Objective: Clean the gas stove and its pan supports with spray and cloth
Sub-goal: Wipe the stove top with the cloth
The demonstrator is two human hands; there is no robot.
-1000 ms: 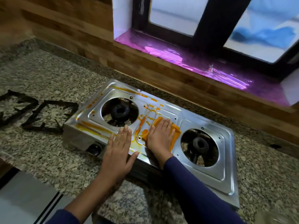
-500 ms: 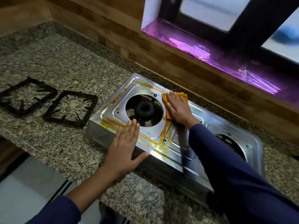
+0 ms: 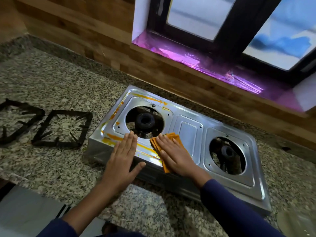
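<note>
On the granite worktop point(image 3: 51, 86), the right hand point(image 3: 172, 154) presses an orange cloth point(image 3: 164, 146) flat-fingered on the steel gas stove point(image 3: 191, 132); left hand point(image 3: 123, 154) lies open, empty. No writing is legible.

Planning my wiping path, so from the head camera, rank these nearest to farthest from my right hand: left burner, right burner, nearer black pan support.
From the right hand:
1. Left burner, just up-left.
2. Right burner, to its right.
3. Nearer black pan support, on the granite counter, far left.

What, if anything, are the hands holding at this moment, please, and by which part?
The right hand presses flat on the folded orange cloth, covering its middle, not gripping it. The left hand lies open on the gas stove's front edge, holding nothing.
</note>
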